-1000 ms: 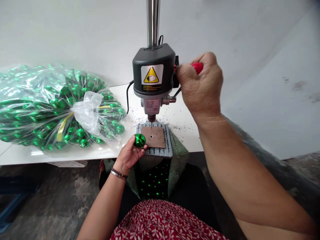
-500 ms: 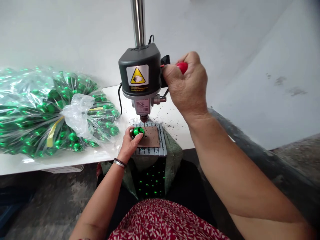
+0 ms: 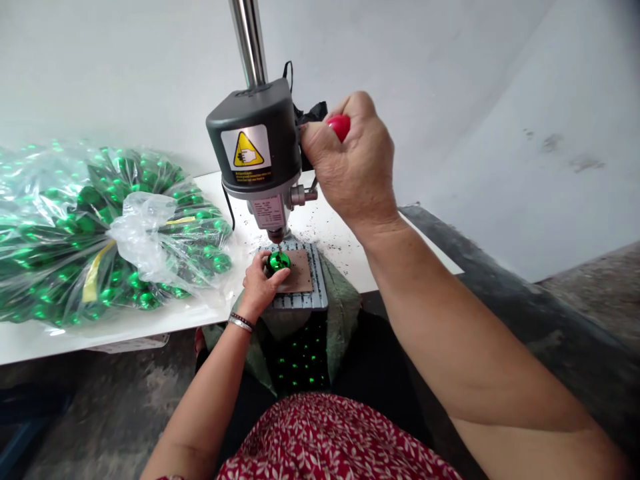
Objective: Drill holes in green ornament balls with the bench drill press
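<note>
My left hand (image 3: 261, 283) is closed round a shiny green ball (image 3: 279, 262), thumb and fingers on its sides. The ball is over a brown board (image 3: 300, 272) on the grey slotted base (image 3: 319, 293) of a drill press (image 3: 254, 143). Directly above the ball is the thin drill bit; I cannot tell whether its tip touches or enters it. My right hand (image 3: 357, 160) is wrapped round the red knob (image 3: 339, 127) of the press's lever, to the right of the motor housing.
A clear plastic bag (image 3: 145, 243) full of green balls lies on the white table (image 3: 210, 308) at left. Dark shavings are scattered round the base. Below the table edge, a green sack (image 3: 343, 293) holds more green balls. A pale wall stands behind.
The green ball, which sat left of the drill bit, is now beneath it in my left hand. My right hand still grips the knob. The whole view has shifted slightly.
</note>
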`<state>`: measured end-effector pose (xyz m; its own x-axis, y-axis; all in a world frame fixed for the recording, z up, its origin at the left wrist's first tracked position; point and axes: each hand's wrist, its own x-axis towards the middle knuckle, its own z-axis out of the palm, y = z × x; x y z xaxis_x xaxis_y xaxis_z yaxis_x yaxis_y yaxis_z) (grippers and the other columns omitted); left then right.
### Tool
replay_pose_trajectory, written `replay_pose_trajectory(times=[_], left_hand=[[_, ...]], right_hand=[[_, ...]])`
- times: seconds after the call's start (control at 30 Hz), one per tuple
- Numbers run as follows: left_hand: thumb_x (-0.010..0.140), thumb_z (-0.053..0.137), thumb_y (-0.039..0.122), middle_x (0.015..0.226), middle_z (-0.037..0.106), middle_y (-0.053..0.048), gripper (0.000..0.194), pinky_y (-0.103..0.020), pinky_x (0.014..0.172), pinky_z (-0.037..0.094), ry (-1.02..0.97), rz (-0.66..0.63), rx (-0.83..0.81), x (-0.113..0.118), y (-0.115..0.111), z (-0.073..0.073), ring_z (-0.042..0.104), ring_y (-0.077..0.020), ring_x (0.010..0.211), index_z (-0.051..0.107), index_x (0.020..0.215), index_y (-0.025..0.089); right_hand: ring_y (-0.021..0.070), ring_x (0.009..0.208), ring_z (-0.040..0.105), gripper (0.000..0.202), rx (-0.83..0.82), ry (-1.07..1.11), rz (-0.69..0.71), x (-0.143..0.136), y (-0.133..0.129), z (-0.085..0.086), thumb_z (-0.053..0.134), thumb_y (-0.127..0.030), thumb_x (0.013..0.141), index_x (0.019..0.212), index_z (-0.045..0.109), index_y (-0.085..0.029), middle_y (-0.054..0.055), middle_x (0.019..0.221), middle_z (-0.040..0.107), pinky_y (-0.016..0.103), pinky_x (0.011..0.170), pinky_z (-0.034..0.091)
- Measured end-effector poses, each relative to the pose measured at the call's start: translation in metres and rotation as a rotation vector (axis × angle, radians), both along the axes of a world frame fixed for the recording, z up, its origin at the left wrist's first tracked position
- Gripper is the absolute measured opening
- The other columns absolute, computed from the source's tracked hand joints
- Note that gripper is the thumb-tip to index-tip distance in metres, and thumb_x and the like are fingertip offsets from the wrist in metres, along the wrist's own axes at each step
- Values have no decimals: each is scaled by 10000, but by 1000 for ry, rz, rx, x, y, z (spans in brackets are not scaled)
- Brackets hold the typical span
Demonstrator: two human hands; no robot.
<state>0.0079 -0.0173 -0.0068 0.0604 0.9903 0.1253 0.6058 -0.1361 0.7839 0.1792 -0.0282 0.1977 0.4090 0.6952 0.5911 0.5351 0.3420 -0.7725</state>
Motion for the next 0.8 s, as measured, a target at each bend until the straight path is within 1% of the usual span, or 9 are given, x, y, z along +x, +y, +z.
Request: replay_pose_trajectory(times=[0.13, 0.2, 0.33, 0.47, 0.57, 0.73, 0.8], left_hand=[[717, 788, 325, 1145, 665, -61, 528, -487, 1083, 345, 194, 67, 98, 8, -13, 9, 561, -282, 1173, 601, 1208, 277], [719, 788, 319, 1149, 665, -63, 520, -505, 1105, 313, 236, 81, 92, 12, -16, 12, 548, -293, 1193, 617, 1208, 283], [729, 780, 318, 1149, 672, -57, 538, -490, 1111, 312, 227, 58, 46, 14, -14, 13, 551, -286, 1200, 621, 1242, 302], [746, 761, 340, 1122, 670, -65, 538, -472, 1096, 324, 237, 47, 34, 12, -13, 9, 546, -284, 1196, 626, 1266, 300], [752, 751, 346, 1118, 668, -63, 522, -456, 1085, 331, 247, 42, 39, 10, -13, 10, 544, -279, 1184, 633, 1259, 298], [709, 792, 318, 1137, 688, -52, 529, -515, 1141, 206, 301, -42, 61, 6, -9, 14, 508, -308, 1237, 660, 1221, 298], [704, 799, 324, 1134, 693, -54, 547, -510, 1139, 202, 304, -61, 53, 4, -6, 13, 507, -313, 1236, 659, 1232, 293]], right_hand=[[61, 656, 328, 246, 0, -6, 5, 1, 0, 1, 575, -287, 860, 774, 365, -193, -73, 664, 389, 216, 686, 310], [68, 663, 337, 258, -6, -4, 5, 0, -1, 1, 580, -291, 864, 767, 358, -200, -65, 672, 404, 228, 693, 312], [73, 657, 333, 274, 8, -3, -1, 0, -2, -2, 598, -296, 855, 758, 359, -205, -60, 674, 401, 239, 700, 314], [58, 663, 356, 237, 41, 6, 14, 0, -7, -7, 593, -293, 852, 787, 388, -194, -67, 689, 409, 223, 707, 318], [50, 666, 362, 235, 41, 11, 21, -1, -9, -8, 600, -283, 845, 787, 393, -189, -72, 695, 417, 215, 711, 323], [47, 657, 352, 234, 39, 7, 16, -2, -9, -8, 597, -289, 851, 793, 394, -189, -73, 684, 413, 215, 702, 329], [45, 661, 359, 225, 38, 9, 13, -2, -9, -9, 599, -293, 851, 810, 406, -186, -72, 688, 424, 214, 704, 331]])
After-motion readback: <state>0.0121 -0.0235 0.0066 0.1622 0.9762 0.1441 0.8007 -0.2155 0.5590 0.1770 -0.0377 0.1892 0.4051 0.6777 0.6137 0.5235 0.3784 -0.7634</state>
